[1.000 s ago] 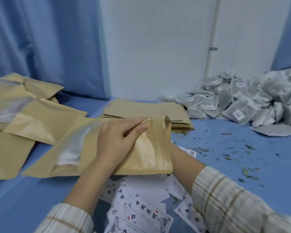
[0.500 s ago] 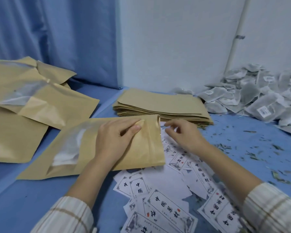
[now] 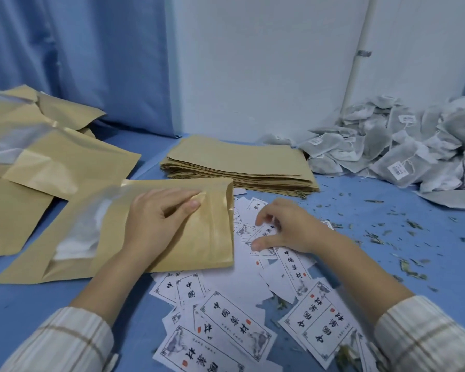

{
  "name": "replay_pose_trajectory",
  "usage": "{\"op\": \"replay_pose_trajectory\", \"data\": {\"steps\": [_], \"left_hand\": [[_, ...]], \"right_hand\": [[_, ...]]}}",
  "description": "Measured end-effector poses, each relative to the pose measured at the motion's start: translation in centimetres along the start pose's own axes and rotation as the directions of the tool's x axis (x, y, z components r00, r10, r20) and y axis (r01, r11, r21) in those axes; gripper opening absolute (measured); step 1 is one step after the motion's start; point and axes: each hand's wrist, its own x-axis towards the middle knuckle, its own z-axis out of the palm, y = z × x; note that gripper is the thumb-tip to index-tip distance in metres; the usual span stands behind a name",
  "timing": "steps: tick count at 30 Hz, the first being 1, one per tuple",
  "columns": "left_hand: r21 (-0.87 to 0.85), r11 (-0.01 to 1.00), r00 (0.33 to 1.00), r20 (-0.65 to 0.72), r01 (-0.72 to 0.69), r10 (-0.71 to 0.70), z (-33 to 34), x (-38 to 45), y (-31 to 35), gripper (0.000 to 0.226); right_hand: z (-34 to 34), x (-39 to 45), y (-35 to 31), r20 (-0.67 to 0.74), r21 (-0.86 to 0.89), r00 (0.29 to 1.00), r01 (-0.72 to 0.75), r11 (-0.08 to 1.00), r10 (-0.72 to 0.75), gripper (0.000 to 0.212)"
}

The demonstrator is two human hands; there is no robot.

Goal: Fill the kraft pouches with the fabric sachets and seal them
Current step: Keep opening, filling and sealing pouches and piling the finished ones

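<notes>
Blue worktop point(image 3: 387, 237): left hand point(image 3: 159, 221) lies flat, pressing kraft pouch point(image 3: 193, 237) near the left edge, mouth toward right hand point(image 3: 285, 229), which pinches a label point(image 3: 263, 234); fabric sachets point(image 3: 403, 146) heaped at the far-right corner.

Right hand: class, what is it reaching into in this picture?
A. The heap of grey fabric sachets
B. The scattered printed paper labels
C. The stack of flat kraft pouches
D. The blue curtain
B: the right hand curls its fingers over the printed paper labels beside the pouch.
</notes>
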Motion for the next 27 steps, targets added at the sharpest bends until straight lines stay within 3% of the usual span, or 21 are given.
{"op": "replay_pose_trajectory", "data": {"steps": [3,6,8,11,13,15,22,27], "left_hand": [[-0.02,1.0,1.0,-0.023,-0.002,0.002,0.0,0.0,0.2,0.018],[-0.027,1.0,1.0,-0.026,-0.006,0.005,0.0,-0.1,0.2,0.017],[-0.03,1.0,1.0,-0.021,-0.002,0.002,0.0,-0.1,0.2,0.017],[-0.019,1.0,1.0,-0.021,-0.004,0.003,0.1,-0.1,0.1,0.018],[-0.012,1.0,1.0,-0.014,-0.009,0.008,0.1,-0.1,0.1,0.021],[-0.012,1.0,1.0,-0.008,-0.012,0.012,0.1,-0.1,0.2,0.021],[0.017,1.0,1.0,-0.017,-0.007,0.007,0.2,-0.1,0.1,0.017],[0.017,0.999,1.0,-0.002,-0.027,0.027,0.2,-0.1,0.1,0.017]], "right_hand": [[0.7,0.2,-0.2,-0.052,0.015,0.998,-0.024,1.0,0.025,0.041],[0.8,0.1,-0.2,-0.089,-0.064,0.996,-0.005,0.998,0.0,0.05],[0.1,-0.1,-0.1,-0.023,-0.024,1.0,0.012,1.0,-0.013,0.058],[-1.3,-0.6,0.7,0.134,0.137,0.99,-0.052,0.989,0.034,0.041],[-1.5,-0.7,1.1,0.169,0.079,0.986,-0.023,0.997,0.01,0.041],[-1.2,-0.5,0.9,0.118,0.049,0.993,-0.008,0.999,0.002,0.039],[-0.4,0.3,0.4,0.065,-0.115,0.993,-0.09,0.989,0.097,0.045],[0.2,0.6,0.6,-0.011,-0.202,0.989,-0.144,0.969,0.144,0.065]]}}
